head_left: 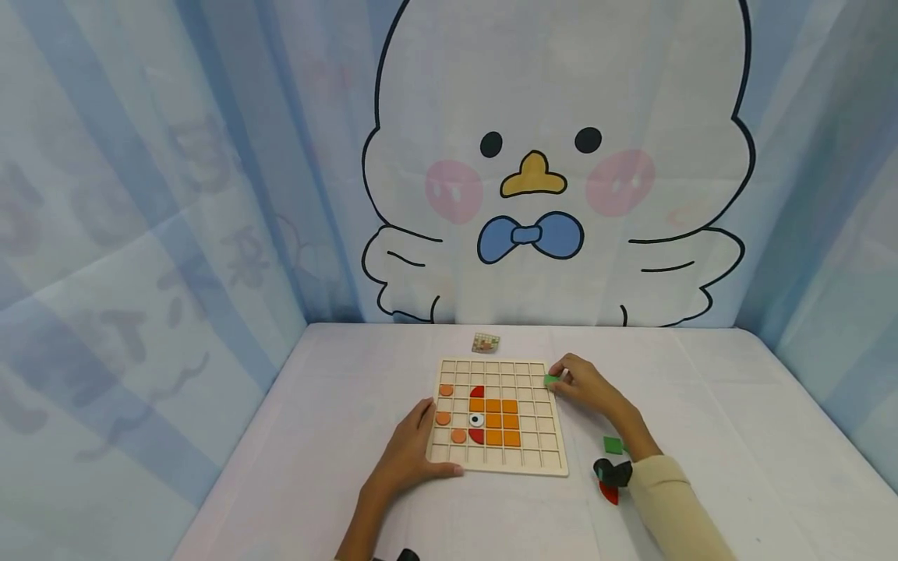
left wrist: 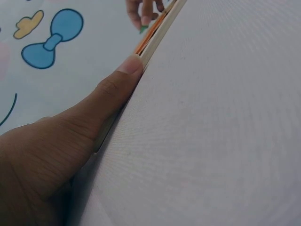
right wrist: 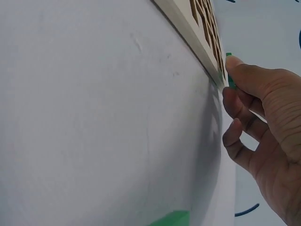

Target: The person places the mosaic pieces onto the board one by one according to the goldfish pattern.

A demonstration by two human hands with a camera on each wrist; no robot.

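Observation:
A pale wooden grid board lies on the table, with several orange square tiles, orange discs, two red quarter-round pieces and an eye disc in its cells. My left hand rests at the board's near left corner, the straight thumb against its front edge and the fingers along its left side. Between thumb and fingertips my right hand pinches a green square tile at the upper right edge of the board. Fingers partly cover that tile in the right wrist view.
Another green tile lies right of the board, under the right forearm. Nearby, a red piece is partly hidden by the black wrist camera. A small picture card lies behind the board. A printed curtain stands behind the table.

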